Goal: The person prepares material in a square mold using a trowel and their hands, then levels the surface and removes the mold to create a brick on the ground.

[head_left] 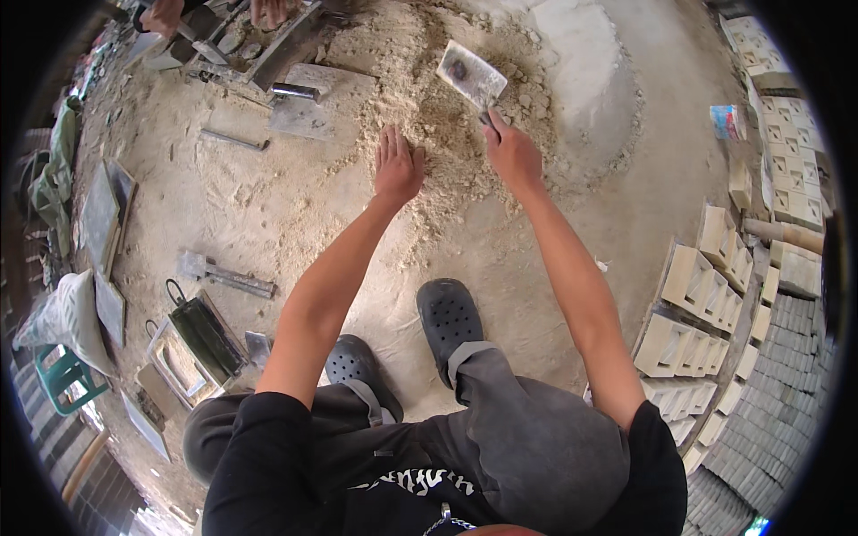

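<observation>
Spreading ahead of me, loose sandy material (pixel 449 159) | over it, a flat rectangular trowel (pixel 474 75), blade pointing away from me | my right hand (pixel 517 159), fingers curled around its handle | my left hand (pixel 399 171), fingers nearly straight, released, palm down on the material

Left hand (pixel 399 167) palm-down, right hand (pixel 515 156) curled

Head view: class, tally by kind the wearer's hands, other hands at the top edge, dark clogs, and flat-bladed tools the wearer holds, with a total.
Left hand, right hand: 2
Other hands: 2
Dark clogs: 2
Held flat-bladed tool: 1
Total: 7
</observation>
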`<action>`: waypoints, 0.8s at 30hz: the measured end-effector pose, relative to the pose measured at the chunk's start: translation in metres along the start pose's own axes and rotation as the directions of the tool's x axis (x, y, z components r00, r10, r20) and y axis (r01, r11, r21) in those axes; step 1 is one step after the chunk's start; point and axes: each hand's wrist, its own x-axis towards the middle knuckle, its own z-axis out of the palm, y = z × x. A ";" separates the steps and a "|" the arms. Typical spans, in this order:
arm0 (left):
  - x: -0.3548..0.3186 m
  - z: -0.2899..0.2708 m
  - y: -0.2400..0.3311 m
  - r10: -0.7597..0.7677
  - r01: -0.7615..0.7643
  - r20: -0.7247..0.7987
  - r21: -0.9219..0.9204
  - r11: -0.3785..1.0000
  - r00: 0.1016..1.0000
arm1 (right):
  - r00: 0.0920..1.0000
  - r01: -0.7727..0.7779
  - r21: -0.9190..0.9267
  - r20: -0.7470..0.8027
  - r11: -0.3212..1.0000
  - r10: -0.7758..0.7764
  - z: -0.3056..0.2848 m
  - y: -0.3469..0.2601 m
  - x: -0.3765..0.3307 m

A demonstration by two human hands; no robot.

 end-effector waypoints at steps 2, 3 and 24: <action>-0.008 -0.007 0.006 -0.025 0.022 0.084 0.032 0.999 0.996 | 0.987 0.102 -0.043 0.127 0.994 -0.095 0.002 -0.006 0.008; -0.013 -0.010 0.009 -0.056 0.052 0.121 0.037 0.998 0.991 | 0.972 0.153 -0.062 0.191 0.986 -0.139 0.003 -0.009 0.008; 0.016 -0.058 0.010 0.174 -0.188 0.108 0.134 0.973 0.979 | 0.828 -0.554 0.543 0.437 0.631 0.351 -0.082 -0.036 -0.130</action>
